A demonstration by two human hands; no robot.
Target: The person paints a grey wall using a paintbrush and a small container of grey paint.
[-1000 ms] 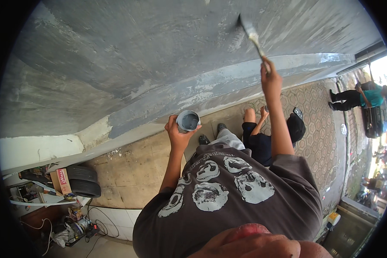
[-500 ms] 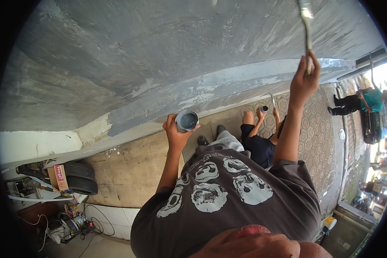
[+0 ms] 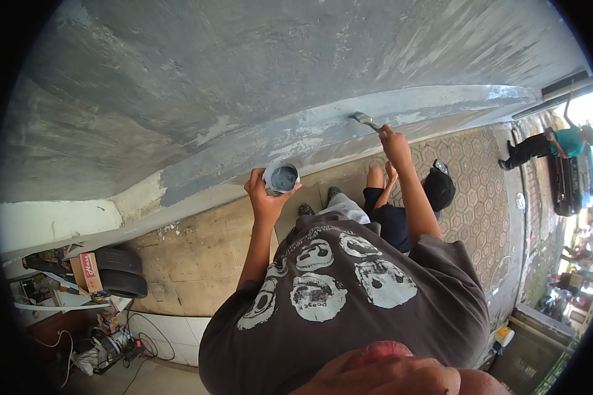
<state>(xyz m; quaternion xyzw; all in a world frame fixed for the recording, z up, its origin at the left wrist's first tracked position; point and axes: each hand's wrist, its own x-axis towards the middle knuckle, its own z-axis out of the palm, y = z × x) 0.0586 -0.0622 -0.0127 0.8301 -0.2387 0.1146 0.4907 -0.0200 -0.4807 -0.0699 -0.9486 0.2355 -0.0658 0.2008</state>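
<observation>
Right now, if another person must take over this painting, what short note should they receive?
Left hand: holds the small round paint tin, grey paint inside, raised at chest height.
Right hand: fingers closed on the brush, bristles touching the grey band along the wall's lower part.
Done: most of the wall shows grey.
Left: pale, patchy spots near the brush and an unpainted cream corner at the left.
</observation>
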